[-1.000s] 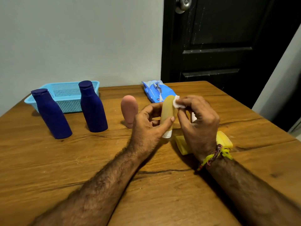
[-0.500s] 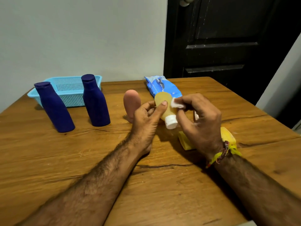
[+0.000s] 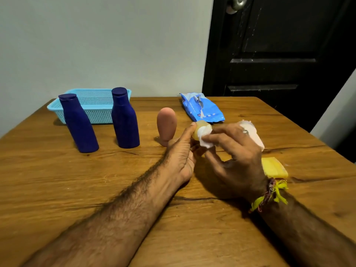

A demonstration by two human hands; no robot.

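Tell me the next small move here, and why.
Probably turn the bottle a little in the left hand, so the wipe meets a fresh side. The left hand grips the small yellowish bottle above the table. The right hand pinches the white wipe against its upper part, covering only that patch.

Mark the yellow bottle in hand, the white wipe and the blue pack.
yellow bottle (image 3: 197, 132): head view, its bare rounded end.
white wipe (image 3: 207, 144): head view, its lower fold.
blue pack (image 3: 204, 111): head view, middle of its top face.
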